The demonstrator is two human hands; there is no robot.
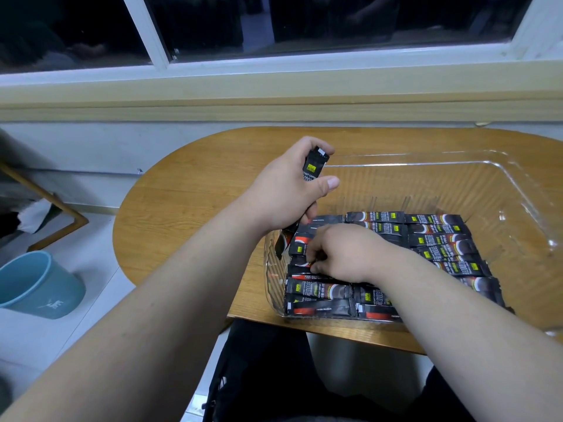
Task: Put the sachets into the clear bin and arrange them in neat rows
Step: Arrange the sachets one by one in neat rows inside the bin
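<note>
Left hand (283, 193) grip round upright sachet bundle (316, 170) — right hand (344, 254) grip pinching sachet (300, 261) inside clear bin (457, 162).

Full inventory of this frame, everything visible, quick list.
window: one, white frame, top
table: one, brown wood, below the window
bucket: one, blue, floor at left
bin: one, clear, on the table
laid sachets: many, black with red and yellow, rows in the bin's near half
held sachets: count unclear, black, over the bin's left edge
left hand: one, grips held sachets
right hand: one, fingers curled on laid sachets
</note>
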